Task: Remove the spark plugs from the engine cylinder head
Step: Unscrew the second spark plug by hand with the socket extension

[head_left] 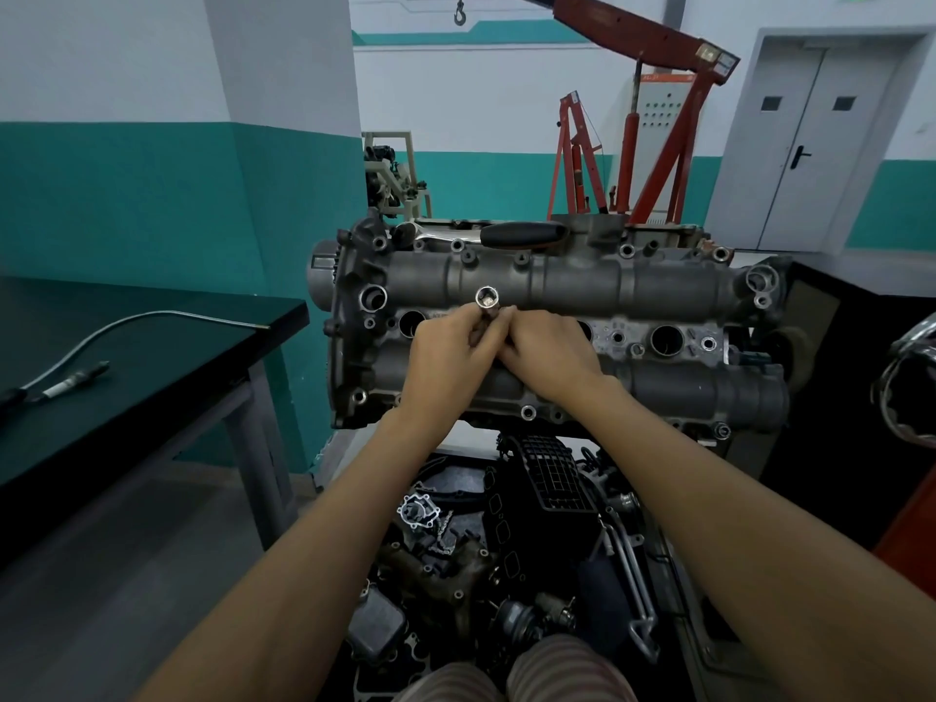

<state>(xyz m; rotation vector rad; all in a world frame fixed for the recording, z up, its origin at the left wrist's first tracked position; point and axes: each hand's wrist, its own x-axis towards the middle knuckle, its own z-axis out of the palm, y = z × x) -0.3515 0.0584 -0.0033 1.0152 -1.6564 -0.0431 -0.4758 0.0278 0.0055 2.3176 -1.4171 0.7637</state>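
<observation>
One grey cast-metal cylinder head shows three open round plug wells in its middle row. Both hands meet over it: the left hand grips a shiny tubular socket standing up, the right hand pinches it just beside. One black-handled ratchet lies along the far edge.

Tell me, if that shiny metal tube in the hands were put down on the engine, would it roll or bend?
The socket looks like polished round steel, so it would probably roll off a sloped surface of the engine head. It seems rigid and rather heavy for its size. Its smooth finish may be slippery; both the left hand and right hand hold it.
</observation>
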